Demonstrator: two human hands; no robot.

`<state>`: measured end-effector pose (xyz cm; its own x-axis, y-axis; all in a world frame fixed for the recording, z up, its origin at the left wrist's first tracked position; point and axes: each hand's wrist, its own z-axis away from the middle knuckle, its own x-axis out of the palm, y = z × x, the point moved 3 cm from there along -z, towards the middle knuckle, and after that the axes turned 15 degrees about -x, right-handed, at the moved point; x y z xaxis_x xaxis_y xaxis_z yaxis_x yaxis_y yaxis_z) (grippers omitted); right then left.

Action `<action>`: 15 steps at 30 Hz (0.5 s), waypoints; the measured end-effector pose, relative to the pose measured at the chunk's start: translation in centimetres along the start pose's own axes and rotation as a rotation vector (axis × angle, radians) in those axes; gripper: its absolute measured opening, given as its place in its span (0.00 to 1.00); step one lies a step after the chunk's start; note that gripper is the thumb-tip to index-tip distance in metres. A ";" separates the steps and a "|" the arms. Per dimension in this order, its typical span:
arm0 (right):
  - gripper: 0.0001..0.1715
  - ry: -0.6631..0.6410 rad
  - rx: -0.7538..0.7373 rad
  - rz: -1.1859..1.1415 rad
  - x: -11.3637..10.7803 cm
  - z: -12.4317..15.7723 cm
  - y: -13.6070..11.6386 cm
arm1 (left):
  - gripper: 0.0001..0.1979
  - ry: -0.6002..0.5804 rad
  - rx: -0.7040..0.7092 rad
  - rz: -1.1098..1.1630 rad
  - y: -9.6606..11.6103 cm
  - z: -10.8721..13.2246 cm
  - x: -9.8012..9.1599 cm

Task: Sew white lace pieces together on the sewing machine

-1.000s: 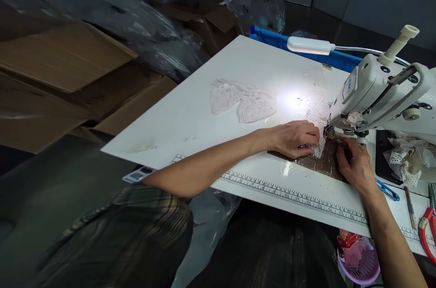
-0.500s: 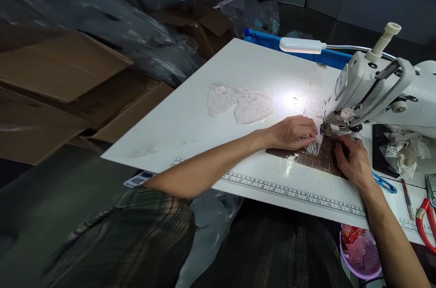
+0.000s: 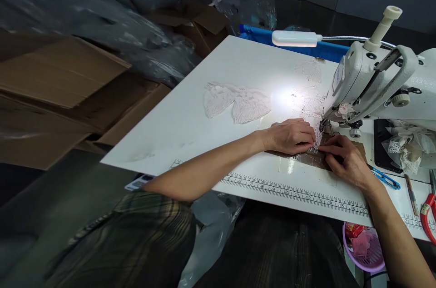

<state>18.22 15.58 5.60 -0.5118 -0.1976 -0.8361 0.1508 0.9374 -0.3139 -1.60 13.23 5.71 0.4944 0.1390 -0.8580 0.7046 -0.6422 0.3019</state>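
My left hand (image 3: 293,136) is closed on a piece of white lace (image 3: 318,131) just in front of the needle of a white sewing machine (image 3: 361,79). From the other side, my right hand (image 3: 345,158) pinches the near end of the same lace, its fingertips almost meeting the left ones. Beneath both hands lies a brown, shiny plate (image 3: 315,161) on the white table (image 3: 163,129). More lace (image 3: 311,105) spreads behind my left hand under the lamp's bright spot. A bow-shaped lace piece (image 3: 235,102) rests flat farther left.
A lit lamp (image 3: 294,38) hangs over the table. Right of my right hand are blue thread snippers (image 3: 384,178), a thin brown tool (image 3: 411,195), red-handled scissors (image 3: 428,215) and lace scraps (image 3: 410,142). A purple basket (image 3: 366,258) stands below; cardboard boxes (image 3: 61,70) are at left.
My right hand has moved left from beside the presser foot to the lace's near end, close to my left hand. My left hand stays on the lace, and the view has shifted slightly.
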 end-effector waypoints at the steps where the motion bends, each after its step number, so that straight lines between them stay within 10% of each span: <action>1: 0.19 0.032 0.040 0.004 0.0 0.1 0.2 | 0.12 -0.013 0.001 -0.019 0.0 0.0 0.0; 15: 0.24 0.009 0.078 0.101 1.2 0.7 1.2 | 0.15 -0.015 0.088 -0.142 0.7 0.0 -0.2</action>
<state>18.41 16.23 3.91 -0.4985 -0.1002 -0.8611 0.2669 0.9273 -0.2625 -1.25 12.75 6.09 0.3851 0.2218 -0.8958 0.7189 -0.6807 0.1405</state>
